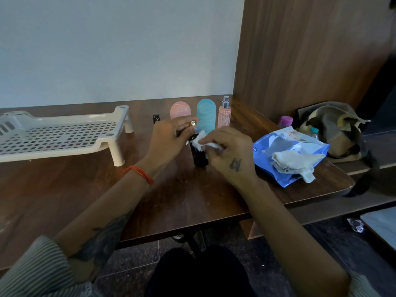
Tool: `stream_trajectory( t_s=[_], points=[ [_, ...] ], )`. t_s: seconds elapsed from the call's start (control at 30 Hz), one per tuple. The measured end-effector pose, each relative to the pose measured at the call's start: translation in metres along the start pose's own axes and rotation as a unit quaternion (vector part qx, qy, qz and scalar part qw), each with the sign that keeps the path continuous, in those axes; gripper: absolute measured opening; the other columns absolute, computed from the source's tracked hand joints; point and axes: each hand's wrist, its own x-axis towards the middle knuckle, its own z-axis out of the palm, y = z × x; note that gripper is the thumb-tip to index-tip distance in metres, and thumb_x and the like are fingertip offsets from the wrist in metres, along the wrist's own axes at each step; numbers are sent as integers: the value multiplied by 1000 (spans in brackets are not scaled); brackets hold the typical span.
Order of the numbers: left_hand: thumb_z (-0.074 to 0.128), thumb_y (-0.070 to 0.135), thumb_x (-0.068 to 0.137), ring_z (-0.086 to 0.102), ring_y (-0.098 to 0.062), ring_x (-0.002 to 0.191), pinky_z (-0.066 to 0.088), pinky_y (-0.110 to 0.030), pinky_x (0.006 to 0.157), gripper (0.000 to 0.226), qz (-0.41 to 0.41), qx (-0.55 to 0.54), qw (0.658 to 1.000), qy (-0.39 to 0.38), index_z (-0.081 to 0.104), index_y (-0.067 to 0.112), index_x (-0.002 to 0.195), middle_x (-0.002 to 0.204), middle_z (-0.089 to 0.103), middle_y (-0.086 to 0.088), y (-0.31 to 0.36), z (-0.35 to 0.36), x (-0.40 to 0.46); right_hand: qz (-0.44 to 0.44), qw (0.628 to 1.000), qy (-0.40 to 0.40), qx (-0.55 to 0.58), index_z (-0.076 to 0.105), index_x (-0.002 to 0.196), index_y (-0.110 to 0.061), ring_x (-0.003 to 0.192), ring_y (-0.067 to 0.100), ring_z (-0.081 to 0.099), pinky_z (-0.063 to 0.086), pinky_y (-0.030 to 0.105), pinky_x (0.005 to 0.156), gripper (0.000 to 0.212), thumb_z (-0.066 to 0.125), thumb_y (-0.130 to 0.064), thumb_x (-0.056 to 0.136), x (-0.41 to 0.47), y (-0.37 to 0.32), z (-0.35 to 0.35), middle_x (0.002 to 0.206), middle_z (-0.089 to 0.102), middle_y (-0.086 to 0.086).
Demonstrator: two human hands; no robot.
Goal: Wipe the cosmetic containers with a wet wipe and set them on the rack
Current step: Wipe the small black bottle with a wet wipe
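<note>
A dark bottle (199, 156) with a gold collar stands on the wooden table (64, 189) at the centre. My left hand (171, 139) grips its top. My right hand (229, 151) pinches a white wet wipe (199, 142) against the bottle's upper side. Behind them stand a pink container (180, 109), a teal container (206, 115), a pink spray bottle (224, 113) and a small black container (156, 118). The white slotted rack (64, 136) sits on the table at the left, with nothing on it.
A blue wet-wipe pack (285, 146) lies at the right with a used grey wipe (297, 162) on top. Behind it are a purple-capped bottle (286, 121) and a bag (334, 129). A wooden panel (310, 50) walls the right side.
</note>
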Motion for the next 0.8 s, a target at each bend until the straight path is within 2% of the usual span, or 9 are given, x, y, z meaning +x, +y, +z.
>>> stream_trajectory(
  t_s=[0.13,0.2,0.27,0.37,0.47,0.53,0.6,0.73,0.8],
  points=[
    [65,20,83,62,3,89,49,-16,84,29,-10,-10,1000,-5,68,7,110,99,72,-9,0,0,0,0,992,-122,40,74,66,-15,67,14,64,55,34,65,15,62,-6,65,-1,-3,0,74,71,-1],
    [65,21,83,63,7,85,51,-18,84,30,-13,-12,1000,-6,68,8,110,98,72,-8,-1,-1,0,17,987,-157,34,76,65,-17,65,11,62,54,33,63,19,57,-13,64,-2,-3,-1,71,71,-3],
    [66,17,85,62,11,83,51,-16,83,27,-13,-10,1000,-10,68,8,109,99,72,-8,-1,-2,0,21,991,-134,21,75,65,-17,66,13,63,54,32,64,24,51,-21,67,-2,-3,-2,71,71,-1],
    [66,15,85,62,4,89,49,-14,83,26,-2,-3,1000,-13,68,6,109,100,71,-10,0,-3,0,2,999,-45,-1,74,70,-11,70,17,64,54,31,67,15,59,-10,72,-1,-2,-2,76,71,4],
    [66,17,85,63,7,87,50,-15,84,26,-3,-4,1000,-13,68,8,109,99,72,-8,0,-2,0,-9,996,-92,11,73,69,-13,71,16,64,55,34,67,11,63,-11,70,-2,-3,-2,77,70,2],
    [66,16,85,60,15,83,49,-11,83,26,-5,-5,1000,-11,68,9,110,99,71,-4,0,-2,0,0,990,-142,11,74,64,-16,67,14,63,55,36,63,11,64,-14,65,-3,-3,-1,72,70,-2],
    [66,16,85,60,16,83,49,-11,84,27,-3,-4,1000,-11,68,9,111,99,70,1,0,-2,0,2,987,-159,0,75,63,-17,64,13,62,54,37,60,12,64,-12,62,-3,-3,-1,70,69,-3],
    [66,15,84,65,-2,90,49,-13,85,28,10,3,1000,-17,67,6,110,104,70,-7,2,-3,0,-15,999,-43,-3,73,80,-10,75,19,64,55,32,70,11,64,-10,73,-1,-2,-1,82,70,6],
    [67,15,84,65,-7,91,49,-13,85,29,11,7,1000,-20,67,5,111,104,70,-8,2,-4,0,-11,1000,-23,-6,71,87,-7,78,19,63,52,26,71,12,64,-11,77,-1,-1,0,86,69,8]
  ],
)
